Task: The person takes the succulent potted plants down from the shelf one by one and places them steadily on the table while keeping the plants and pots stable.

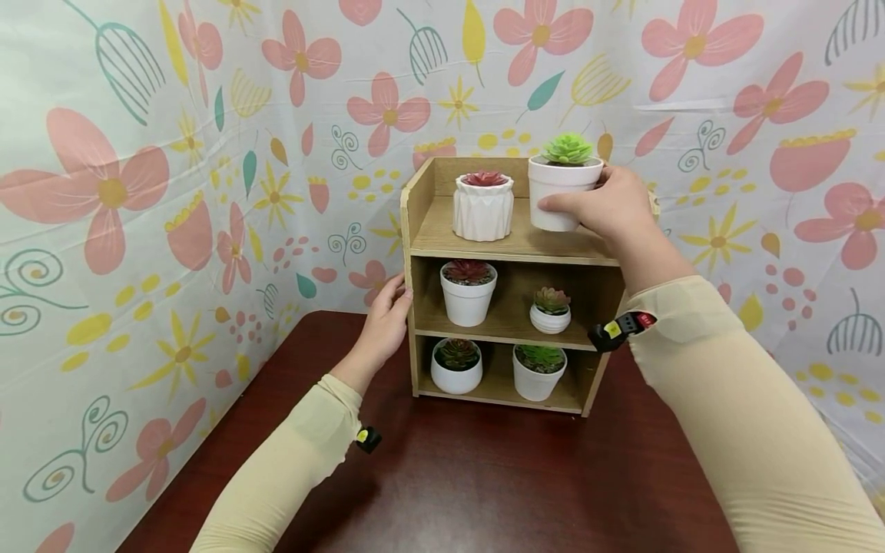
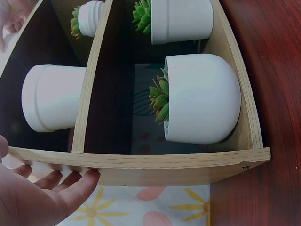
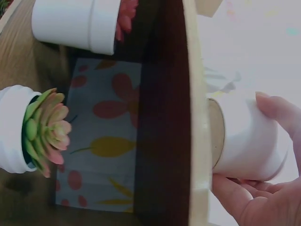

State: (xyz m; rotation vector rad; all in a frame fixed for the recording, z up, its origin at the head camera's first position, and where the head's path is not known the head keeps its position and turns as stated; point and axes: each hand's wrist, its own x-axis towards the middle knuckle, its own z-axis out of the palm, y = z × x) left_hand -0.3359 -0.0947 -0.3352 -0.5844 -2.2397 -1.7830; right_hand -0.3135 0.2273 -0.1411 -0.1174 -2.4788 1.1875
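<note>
Left hand: the fingers are extended and touch the outer side of the wooden shelf; no pot is in this hand.
Wooden shelf: it is stiff, I think, and the side panel is a good place to steady it; it looks pale brown, with fine grain.
Faceted pot: it stands upright on the top level, white, with a red plant; it is near the held pot, so a knock is possible.
Held pot: it is at the right part of the top level, and its underside shows in the right wrist view, so I judge it lifted. Probably it is light and rigid; the smooth wall may slip, and it may chip if ceramic. Best is to hold the wall below the rim. It looks white, narrower toward the base, with a plain band above.
Green succulent: a bright rosette, probably flexible, a poor place for gripping.
Right hand: clamped around the held pot, with the thumb across its front.
</note>
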